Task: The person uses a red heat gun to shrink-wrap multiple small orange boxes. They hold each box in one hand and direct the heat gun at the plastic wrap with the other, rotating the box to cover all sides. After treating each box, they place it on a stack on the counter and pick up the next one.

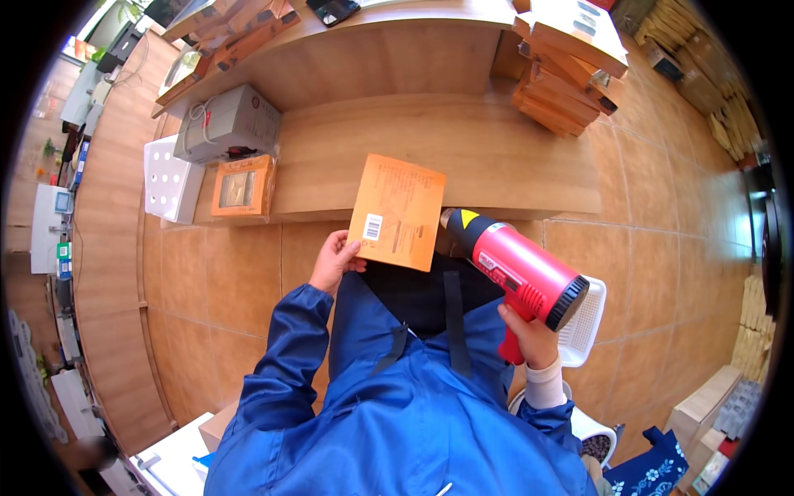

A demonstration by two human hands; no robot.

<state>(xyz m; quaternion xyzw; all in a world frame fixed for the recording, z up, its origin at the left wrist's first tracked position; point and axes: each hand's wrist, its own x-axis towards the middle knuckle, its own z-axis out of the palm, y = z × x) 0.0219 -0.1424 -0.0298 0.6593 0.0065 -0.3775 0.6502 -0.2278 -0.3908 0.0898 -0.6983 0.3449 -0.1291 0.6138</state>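
Note:
My left hand (333,261) grips the lower left edge of a flat orange cardboard box (400,211), its thumb on the printed face and the other fingers partly hidden. The box is tilted above my lap, its barcode side up. In my right hand (533,339) is a red heat gun (523,269), held by its handle. The gun's dark nozzle points up and left, close to the box's right edge; any gap between them is small. Whether the gun is running cannot be seen.
Ahead is a wooden bench (397,124) with a raised shelf. Orange boxes (566,95) are stacked at its right. On the left stand a windowed orange box (243,187), a grey box (236,124) with a cable and a white holed box (169,182). A white basket (585,322) is right of my leg.

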